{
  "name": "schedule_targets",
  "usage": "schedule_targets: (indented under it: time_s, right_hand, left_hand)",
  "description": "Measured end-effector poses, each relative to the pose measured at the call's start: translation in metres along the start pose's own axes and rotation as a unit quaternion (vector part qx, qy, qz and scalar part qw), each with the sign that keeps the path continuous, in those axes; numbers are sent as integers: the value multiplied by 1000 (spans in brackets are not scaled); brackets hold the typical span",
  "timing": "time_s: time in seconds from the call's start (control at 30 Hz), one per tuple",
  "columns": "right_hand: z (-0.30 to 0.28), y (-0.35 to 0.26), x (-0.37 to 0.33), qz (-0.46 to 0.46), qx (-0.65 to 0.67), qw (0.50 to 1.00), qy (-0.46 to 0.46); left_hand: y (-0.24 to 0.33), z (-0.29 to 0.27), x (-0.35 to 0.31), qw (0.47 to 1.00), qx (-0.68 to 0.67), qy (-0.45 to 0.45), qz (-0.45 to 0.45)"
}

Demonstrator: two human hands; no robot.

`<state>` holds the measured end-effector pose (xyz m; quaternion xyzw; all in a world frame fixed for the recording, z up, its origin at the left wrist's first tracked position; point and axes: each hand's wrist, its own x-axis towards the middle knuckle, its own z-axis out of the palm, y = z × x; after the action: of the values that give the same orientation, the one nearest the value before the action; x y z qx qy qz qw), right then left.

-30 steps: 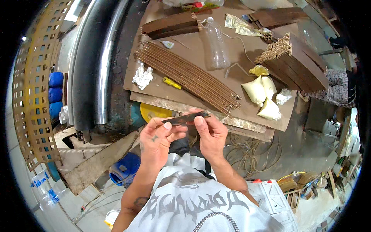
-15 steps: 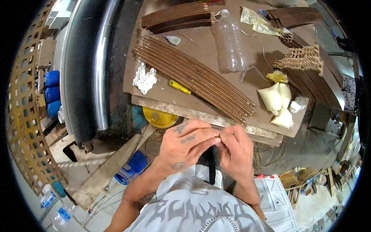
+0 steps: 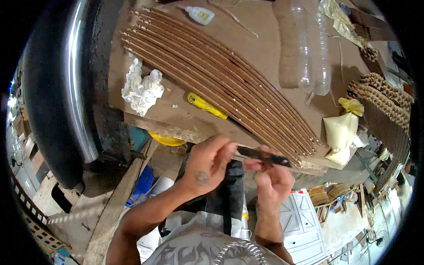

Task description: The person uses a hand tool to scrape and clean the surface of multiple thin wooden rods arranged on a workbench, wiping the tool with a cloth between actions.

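A slim dark piece [image 3: 267, 156], its exact kind unclear, lies across the fingers of my right hand [image 3: 274, 176], which is closed on it just off the table's front edge. At the left end of this piece is my left hand [image 3: 207, 163], fingers curled and pressed together; whatever they pinch is hidden. Beyond both hands, a row of long thin brown strips [image 3: 229, 84] with pale specks runs diagonally over the brown tabletop [image 3: 174, 104]. A yellow-handled cutter [image 3: 206, 106] rests against the near side of the strips.
Crumpled white paper [image 3: 142, 88] sits at left, a small glue bottle [image 3: 199, 15] at the back. Rightward are a clear plastic bottle [image 3: 304, 53], tied bags of pale cream stuff [image 3: 339, 132] and stacked ridged brown pieces [image 3: 388, 106]. A big black roller [image 3: 48, 88] borders the table's left.
My hands were pressed together at the fingertips; now they are apart, with the dark piece showing between them. The view has moved closer to the table.
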<state>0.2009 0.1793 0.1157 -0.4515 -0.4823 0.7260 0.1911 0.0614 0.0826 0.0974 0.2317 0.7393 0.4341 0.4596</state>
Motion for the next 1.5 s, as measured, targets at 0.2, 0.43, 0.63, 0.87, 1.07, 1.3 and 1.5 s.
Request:
schedule_targets:
  time_s: [0.2, 0.43, 0.63, 0.87, 1.07, 1.3, 1.5]
  right_hand:
    - [-15, 17, 42, -5, -76, 995, 65]
    - [-33, 26, 103, -111, -211, 966, 104]
    - [-33, 30, 125, -230, -410, 882, 27]
    - [-33, 36, 129, -270, -446, 853, 7]
    - [-34, 36, 134, -282, -448, 849, -3]
    - [-35, 39, 137, -288, -445, 848, -9]
    - [-34, 36, 139, -254, -435, 864, -8]
  left_hand:
    - [-29, -6, 61, 981, 60, 3, 187]
    - [-51, -25, 168, 785, 494, 250, 278]
    - [-55, -20, 168, 793, 517, 204, 248]
    - [-55, -20, 169, 801, 500, 207, 255]
    - [-56, -20, 170, 802, 498, 208, 257]
    - [-53, -18, 169, 793, 514, 202, 257]
    - [-53, -19, 169, 790, 514, 209, 262]
